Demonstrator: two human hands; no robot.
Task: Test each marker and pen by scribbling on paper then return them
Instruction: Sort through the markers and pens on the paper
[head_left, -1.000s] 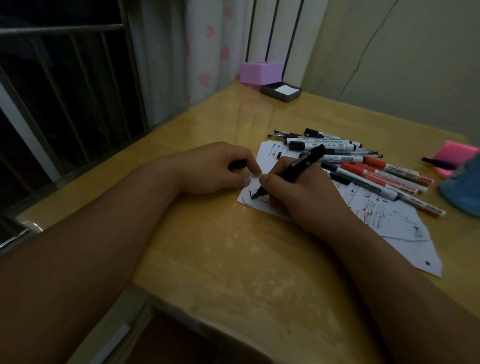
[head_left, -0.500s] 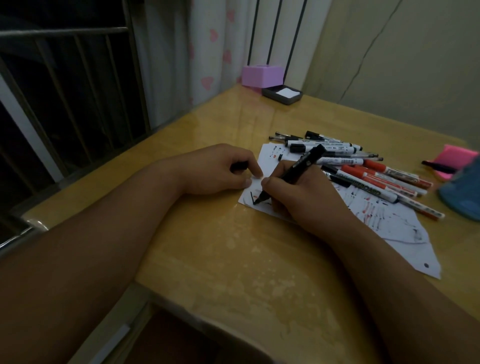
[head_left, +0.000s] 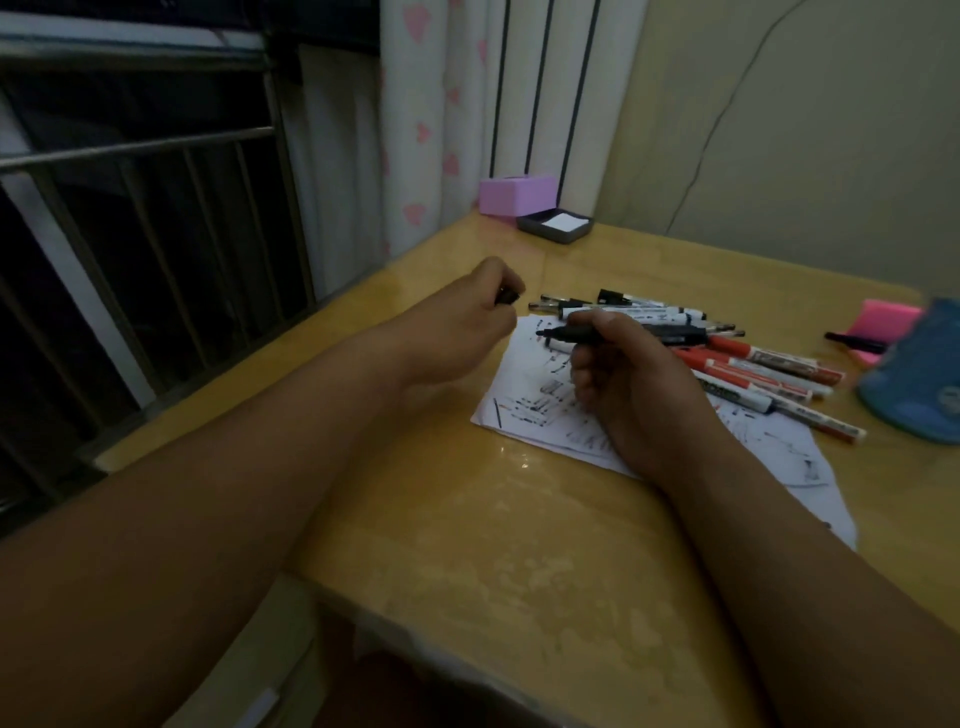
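right hand (head_left: 639, 379): fingers (head_left: 610, 332) curled closed round the black marker (head_left: 574, 334), which is held nearly level just above the paper, its bare tip pointing toward the left hand.
left hand (head_left: 457, 332): fingertips (head_left: 501, 312) pinched narrowly on the cap (head_left: 506, 297); the cap and the marker tip are near each other but apart.
paper (head_left: 524, 400): white sheets on the table (head_left: 467, 519), partly under the right hand, covered with black and red scribbles.
row of markers and pens (head_left: 743, 364): lying side by side on the far part of the paper, just beyond the right hand; red barrels nearer, black and white ones farther.
sticky pad (head_left: 888, 317): pink, well to the right, with a black pen (head_left: 852, 340) across it.
progress: the many marks suggest much testing is done; which of the row are untested cannot be told.
step in hand: the black marker appears to have been tested; capping it and returning it to the row are likely what is left for it.
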